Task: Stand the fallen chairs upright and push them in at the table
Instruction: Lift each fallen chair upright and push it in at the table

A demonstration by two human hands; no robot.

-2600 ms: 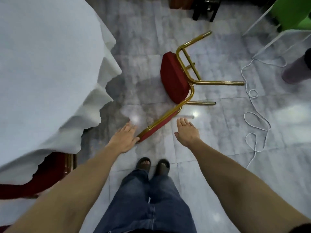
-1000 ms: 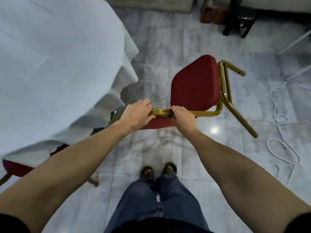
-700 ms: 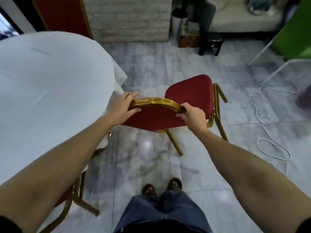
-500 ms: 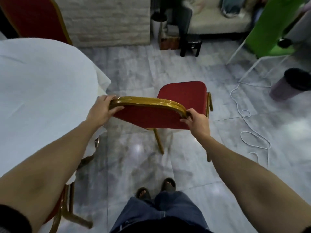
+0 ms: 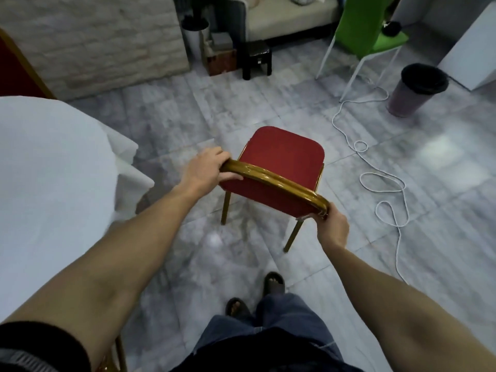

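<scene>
A red padded chair (image 5: 281,154) with a gold metal frame stands upright on the grey tiled floor in front of me, its seat facing away from me. My left hand (image 5: 206,167) grips the left end of the gold top rail of the backrest. My right hand (image 5: 331,228) grips the rail's right end. The round table (image 5: 48,167) with a white cloth lies to the left of the chair, a gap of floor between them. The chair's front legs are hidden under the seat.
A second red chair back (image 5: 10,73) shows beyond the table at far left. A white cord (image 5: 381,183) loops on the floor to the right. A green chair (image 5: 362,25), a dark bin (image 5: 416,89) and a black stool (image 5: 256,59) stand at the back.
The chair lay on its side on the floor; both hands took its back rail and raised it. It now stands on its legs, turned slightly to the right.
</scene>
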